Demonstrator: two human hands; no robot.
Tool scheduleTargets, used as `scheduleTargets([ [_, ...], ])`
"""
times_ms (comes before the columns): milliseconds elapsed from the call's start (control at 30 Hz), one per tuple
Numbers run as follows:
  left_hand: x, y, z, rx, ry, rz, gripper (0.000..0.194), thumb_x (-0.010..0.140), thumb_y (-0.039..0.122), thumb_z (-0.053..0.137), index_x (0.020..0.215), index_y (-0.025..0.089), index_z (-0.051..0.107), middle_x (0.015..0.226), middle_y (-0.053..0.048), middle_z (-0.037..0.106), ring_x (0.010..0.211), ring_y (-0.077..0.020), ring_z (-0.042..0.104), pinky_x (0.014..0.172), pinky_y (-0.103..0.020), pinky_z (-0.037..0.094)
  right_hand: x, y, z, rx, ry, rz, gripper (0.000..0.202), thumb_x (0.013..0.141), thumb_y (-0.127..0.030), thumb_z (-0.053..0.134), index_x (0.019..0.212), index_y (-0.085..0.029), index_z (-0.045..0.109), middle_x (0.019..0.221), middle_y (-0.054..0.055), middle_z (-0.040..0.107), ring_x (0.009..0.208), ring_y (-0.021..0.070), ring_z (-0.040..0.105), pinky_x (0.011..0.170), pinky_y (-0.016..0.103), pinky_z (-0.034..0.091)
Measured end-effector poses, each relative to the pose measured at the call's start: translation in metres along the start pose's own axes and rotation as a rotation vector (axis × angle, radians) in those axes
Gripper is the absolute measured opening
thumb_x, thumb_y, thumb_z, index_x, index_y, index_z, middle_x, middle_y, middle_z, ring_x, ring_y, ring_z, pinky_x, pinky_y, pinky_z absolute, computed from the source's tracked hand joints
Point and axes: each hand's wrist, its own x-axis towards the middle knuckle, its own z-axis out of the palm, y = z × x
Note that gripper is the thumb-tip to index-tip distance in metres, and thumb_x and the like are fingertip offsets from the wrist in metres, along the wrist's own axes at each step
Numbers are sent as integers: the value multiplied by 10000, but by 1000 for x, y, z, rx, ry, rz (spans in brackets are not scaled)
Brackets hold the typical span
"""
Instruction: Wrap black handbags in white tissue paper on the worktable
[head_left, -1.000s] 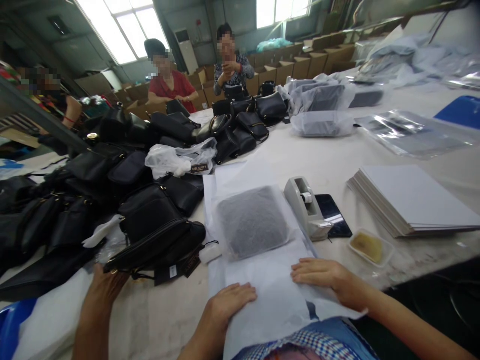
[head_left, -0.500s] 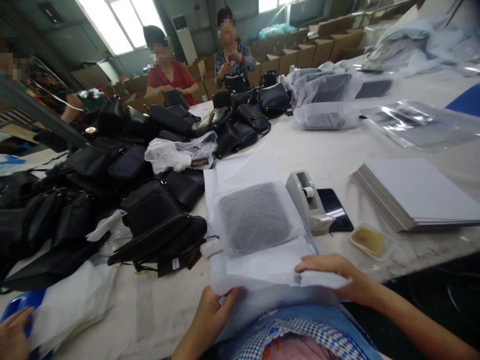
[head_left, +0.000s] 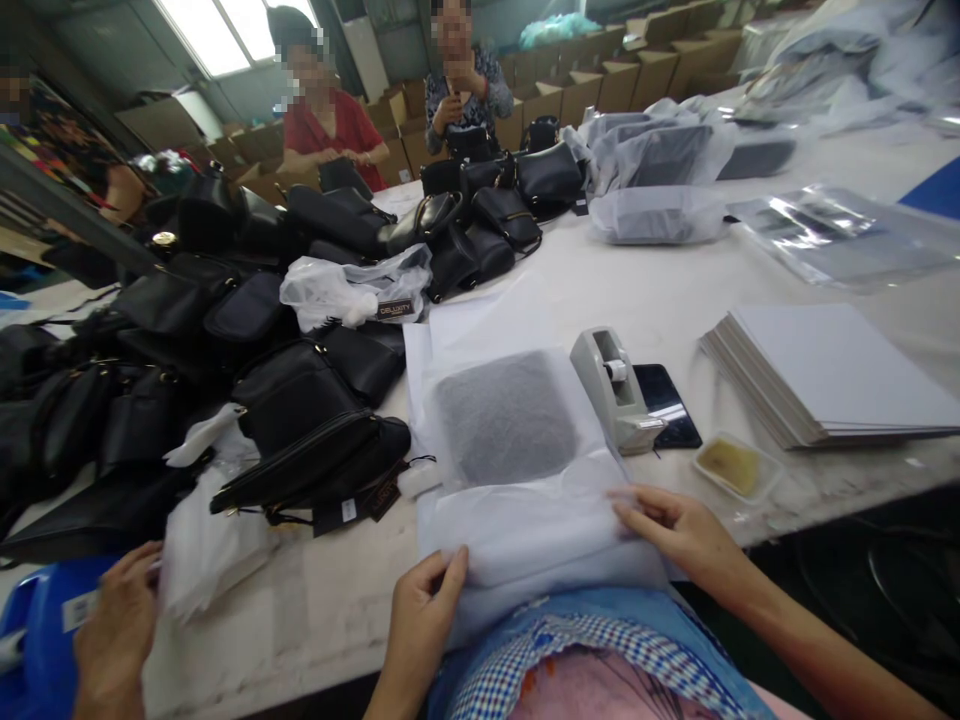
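Remote log: I see left hand [head_left: 424, 615] and right hand [head_left: 675, 525] pinching white paper [head_left: 544, 545], on the wearer's side of the tape dispenser [head_left: 609, 390]. Dark flat item [head_left: 506, 420] lies veiled, left of the dispenser. Near flap is up, partly folded, I judge; far end lies unfolded.

Your paper [head_left: 555, 530] was white, and the wrapped bundle [head_left: 506, 420] showed grey through it. Your garment [head_left: 600, 612] was blue, bordered in blue-and-white check, with pink cloth [head_left: 592, 690]. The bags [head_left: 300, 400] were black with gold-coloured fittings [head_left: 163, 239], the tape dispenser [head_left: 609, 405] pale grey, the phone [head_left: 664, 395] black.
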Motion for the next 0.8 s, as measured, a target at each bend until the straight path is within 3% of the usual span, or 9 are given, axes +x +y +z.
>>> scheduleTargets([
  [67,1,-3,4,17,16,-1,500,820,611,607,645,143,608,587,8,522,587,-137,507,535,-216,411,-1,1,3,-82,49,-33,685,874,-570,573,1417,-159,503,713,-8,685,722,207,660,746,307,517],
  [133,2,-6,7,39,42,-11,467,832,574,615,961,130,681,706,-13,628,622,-156,594,562,-229,480,-3,2,5,-176,97,-94,749,906,-514,543,1535,-191,297,648,-54,634,650,181,630,703,287,504],
  [233,1,-9,10,214,135,66,702,882,440,603,1486,197,341,955,-44,698,619,-147,653,621,-275,556,-6,6,7,-252,151,-149,757,937,-454,502,1570,-216,161,618,-79,597,599,161,599,675,268,492],
  [300,0,-8,11,392,244,248,763,911,341,582,1548,253,173,1188,-101,657,727,-165,696,676,-309,584,-7,8,8,-279,159,-185,732,947,-433,487,1570,-219,166,629,-76,595,610,156,599,689,262,490],
  [400,1,-2,13,624,373,630,672,915,216,583,1515,293,289,1506,-146,421,1231,-280,581,952,-433,542,-8,10,10,-304,126,-231,649,953,-420,476,1542,-222,287,656,-60,601,640,151,606,705,258,486],
  [500,5,8,16,792,107,957,564,921,201,589,1454,253,412,1485,-108,471,1400,-285,403,1151,-531,355,-7,10,10,-295,82,-213,544,947,-432,482,1446,-215,482,687,-36,628,663,153,620,704,258,493],
  [600,11,13,21,862,-263,1007,601,930,406,589,1457,187,398,1475,-124,482,1412,-282,384,1148,-546,366,-4,10,9,-258,67,-166,485,936,-450,499,1333,-194,610,687,-21,651,682,165,643,729,269,520],
  [667,14,12,26,885,-334,944,628,921,468,582,1448,172,408,1510,-147,429,1424,-295,359,1122,-540,405,-3,10,7,-251,64,-144,460,938,-460,503,1280,-192,653,687,-12,669,690,177,658,738,281,542],
  [800,18,9,31,890,-357,909,464,963,313,531,1398,164,469,1502,-157,436,1420,-282,365,1128,-517,408,-7,8,-1,-384,174,-281,416,954,-477,510,1226,-215,684,1001,63,734,908,245,693,835,360,566],
])
